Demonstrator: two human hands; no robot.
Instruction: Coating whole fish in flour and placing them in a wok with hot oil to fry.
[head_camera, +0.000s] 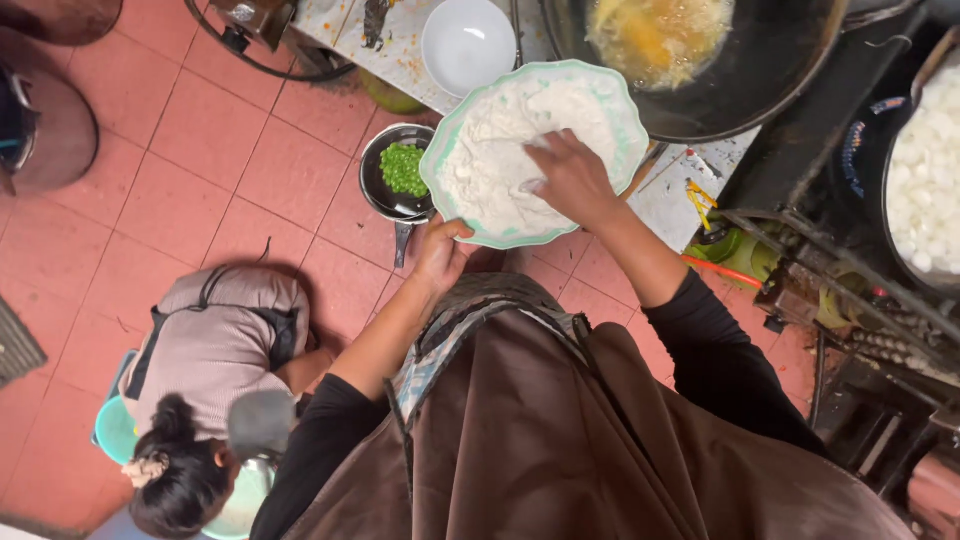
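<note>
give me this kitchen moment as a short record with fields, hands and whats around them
left hand: left hand grips the near rim of the scalloped pale green plate
right hand: right hand rests in the white floury food on that plate
beside plate: small dark metal bowl of green peas, empty white bowl
stove: large black wok with yellow food frying
floor: another person crouches on red tiles

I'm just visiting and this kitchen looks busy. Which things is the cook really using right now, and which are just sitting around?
In use:
- scalloped plate of floury white pieces, held at its rim by the left hand
- right hand, resting in the white pieces
- black wok with something frying, just beyond the plate

Sitting around:
- empty white bowl
- small pan of green peas
- pot of white pieces
</note>
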